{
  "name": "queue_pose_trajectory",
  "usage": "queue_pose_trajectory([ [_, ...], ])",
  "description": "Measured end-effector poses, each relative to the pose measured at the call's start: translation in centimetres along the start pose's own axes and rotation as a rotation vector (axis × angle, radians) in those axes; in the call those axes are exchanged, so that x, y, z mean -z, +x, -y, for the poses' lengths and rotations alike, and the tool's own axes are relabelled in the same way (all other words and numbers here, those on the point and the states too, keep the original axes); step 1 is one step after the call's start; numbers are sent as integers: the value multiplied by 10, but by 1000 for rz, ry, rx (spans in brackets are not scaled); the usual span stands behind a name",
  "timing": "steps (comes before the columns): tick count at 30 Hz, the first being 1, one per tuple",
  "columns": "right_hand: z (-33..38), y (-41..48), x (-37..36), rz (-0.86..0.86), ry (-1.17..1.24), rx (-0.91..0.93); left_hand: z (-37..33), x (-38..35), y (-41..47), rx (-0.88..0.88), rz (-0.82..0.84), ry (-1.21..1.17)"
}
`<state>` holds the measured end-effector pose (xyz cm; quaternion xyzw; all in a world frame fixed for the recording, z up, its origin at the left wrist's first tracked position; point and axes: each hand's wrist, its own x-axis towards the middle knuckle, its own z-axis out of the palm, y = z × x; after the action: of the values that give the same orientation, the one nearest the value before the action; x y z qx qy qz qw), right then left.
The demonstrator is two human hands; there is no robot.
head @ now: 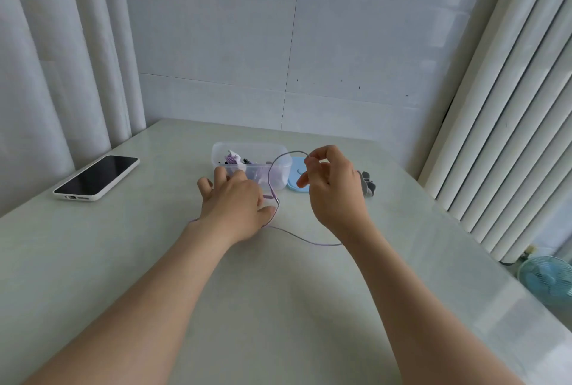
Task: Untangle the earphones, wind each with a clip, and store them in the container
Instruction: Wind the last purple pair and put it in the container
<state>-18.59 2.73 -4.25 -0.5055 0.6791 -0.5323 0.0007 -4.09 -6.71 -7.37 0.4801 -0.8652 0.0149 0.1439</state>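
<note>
Pinning a purple earphone cable (305, 240) to the desk (123, 260), the left hand (235, 199) lies spread before the clear container (278, 164); the right hand (331, 186) pinches the cable's raised loop. Untangling seems underway; next, the loop likely needs drawing straight.

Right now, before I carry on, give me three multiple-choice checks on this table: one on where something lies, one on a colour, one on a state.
1. Where is the phone?
A) left of the container
B) inside it
C) right of it

2. What colour is the cable?
A) black
B) purple
C) red

3. What is the right hand doing?
A) lying flat
B) pinching the cable
C) holding the phone

Answers:
1 A, it lies on the left side of the table.
2 B, the loop is pale purple.
3 B, its fingertips hold the top of the loop.
</note>
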Motion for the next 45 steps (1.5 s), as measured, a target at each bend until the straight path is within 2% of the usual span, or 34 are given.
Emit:
queue_pose_trajectory([
  [4,7,0,4,-23,149,86,-1,0,1,-16,-57,-107],
  [6,8,2,7,-23,215,61,-11,2,0,-33,-121,-273],
  [8,6,4,8,-50,212,9,-22,11,-3,-42,-151,-541],
  [10,0,7,8,-142,104,-76,-31,21,-6,-72,-104,-936],
  [12,-8,10,12,-216,-37,-182,-41,29,-11,-104,50,-1281],
  [14,-19,16,17,-189,-192,-297,-50,27,-15,-92,161,-1423],
  [16,-30,21,25,-116,-327,-469,-59,17,-18,-75,163,-1369],
  [18,-45,23,33,-94,-408,-559,-64,4,-18,-115,69,-1165],
  [21,-67,20,43,-100,-550,-484,-66,-5,-20,-159,13,-975],
  [24,-87,20,43,11,-567,-421,-69,-8,-23,-162,49,-999],
  [27,-99,25,37,104,-613,-392,-68,-15,-21,-168,-27,-999],
  [34,-107,31,28,177,-747,-353,-67,-28,-10,-192,-144,-925],
  [39,-108,33,28,247,-824,-358,-67,-29,-9,-220,-204,-957],
  [42,-109,36,30,199,-784,-367,-67,-26,-8,-186,-260,-966],
  [45,-105,38,32,30,-593,-305,-67,-23,-7,-151,-288,-990],
])
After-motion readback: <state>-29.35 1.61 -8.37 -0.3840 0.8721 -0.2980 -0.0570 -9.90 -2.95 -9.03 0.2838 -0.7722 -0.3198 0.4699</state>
